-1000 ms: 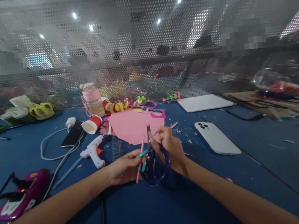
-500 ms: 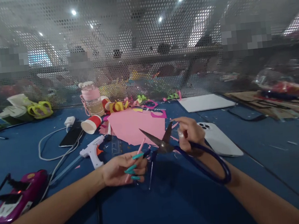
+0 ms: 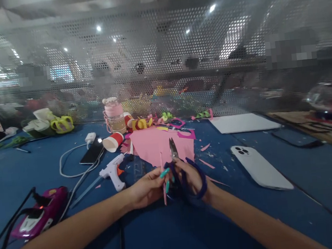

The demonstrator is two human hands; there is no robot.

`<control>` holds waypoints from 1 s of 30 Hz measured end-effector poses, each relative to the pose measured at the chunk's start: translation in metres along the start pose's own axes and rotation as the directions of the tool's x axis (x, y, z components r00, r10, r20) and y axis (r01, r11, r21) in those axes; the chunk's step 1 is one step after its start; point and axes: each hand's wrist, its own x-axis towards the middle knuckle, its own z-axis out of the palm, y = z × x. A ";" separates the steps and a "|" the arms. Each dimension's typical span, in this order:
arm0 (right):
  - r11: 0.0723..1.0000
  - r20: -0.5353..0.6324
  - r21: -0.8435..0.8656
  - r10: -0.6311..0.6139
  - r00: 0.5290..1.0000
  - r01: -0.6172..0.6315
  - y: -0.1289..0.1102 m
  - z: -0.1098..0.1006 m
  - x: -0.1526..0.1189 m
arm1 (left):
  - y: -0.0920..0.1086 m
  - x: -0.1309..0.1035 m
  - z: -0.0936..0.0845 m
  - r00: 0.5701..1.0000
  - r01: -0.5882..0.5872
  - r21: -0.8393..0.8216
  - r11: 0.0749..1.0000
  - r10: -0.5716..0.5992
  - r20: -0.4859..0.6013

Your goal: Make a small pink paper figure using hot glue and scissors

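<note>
Hands close together | left: pink strip | right: blue-handled scissors

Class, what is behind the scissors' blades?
Pink paper shows behind and around the blades. The patch they cover directly cannot be seen, nor anything lying on it there.

A: How is the pink strip posed?

B: Slender and straight, lengthwise to the viewer, partly covered near mid-length.

A: And the scissors?

B: Just right of the strip; dark blue handle loops, metal blades narrowly parted, tips pointing away from the viewer.
</note>
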 end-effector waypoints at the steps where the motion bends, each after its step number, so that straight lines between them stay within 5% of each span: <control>1: 1.000 0.011 -0.004 0.016 1.000 -0.016 -0.003 -0.002 0.000 | 0.000 0.000 -0.001 1.000 -0.006 -0.007 1.000 0.006 -0.003; 3: 0.991 -0.005 -0.131 0.019 1.000 -0.020 -0.016 -0.013 0.000 | -0.001 0.001 -0.003 1.000 -0.001 -0.017 1.000 0.001 -0.026; 5: 0.897 -0.106 -0.441 -0.065 0.992 0.011 -0.035 -0.030 -0.003 | -0.001 0.001 -0.004 0.998 0.015 -0.014 1.000 -0.016 -0.059; 6: 0.728 -0.209 -0.683 -0.129 0.969 -0.050 -0.046 -0.039 -0.004 | -0.001 0.001 -0.005 0.997 0.024 -0.007 1.000 -0.024 -0.074; 7: 0.456 -0.295 -0.873 -0.208 0.933 -0.174 -0.055 -0.048 -0.005 | -0.001 0.001 -0.005 0.995 0.029 0.000 1.000 -0.029 -0.090; 9: 0.187 -0.338 -0.937 -0.262 0.904 -0.296 -0.068 -0.060 -0.006 | -0.004 0.001 -0.005 0.993 0.031 0.025 0.999 -0.028 -0.116; 10: -0.118 -0.371 -0.901 -0.290 0.882 -0.418 -0.070 -0.064 -0.005 | -0.005 0.002 -0.005 0.992 0.027 0.047 0.999 -0.021 -0.123; 13: -0.346 -0.436 -0.777 -0.306 0.846 -0.525 -0.066 -0.071 0.005 | -0.009 0.003 -0.005 0.993 0.016 0.147 0.989 0.001 -0.119; 18: -0.414 -0.464 -0.768 -0.165 0.870 -0.488 -0.068 -0.083 0.035 | -0.011 0.001 -0.003 0.997 0.024 0.263 0.964 -0.004 -0.074; 21: -0.422 -0.386 -0.821 -0.086 0.919 -0.384 -0.082 -0.080 0.049 | -0.010 0.000 -0.002 1.000 -0.012 0.319 0.948 0.016 -0.011; 26: -0.382 -0.029 -0.922 -0.110 0.994 -0.069 -0.063 -0.027 0.064 | -0.010 -0.006 0.001 0.988 -0.088 0.508 0.857 0.012 0.152; 28: -0.269 0.211 -0.948 -0.132 0.968 0.170 -0.040 0.001 0.068 | -0.011 -0.009 0.002 0.985 -0.107 0.533 0.839 0.016 0.172; 30: -0.168 0.321 -0.939 -0.110 0.941 0.301 -0.019 0.022 0.070 | -0.012 -0.012 0.003 0.984 -0.115 0.546 0.830 0.020 0.177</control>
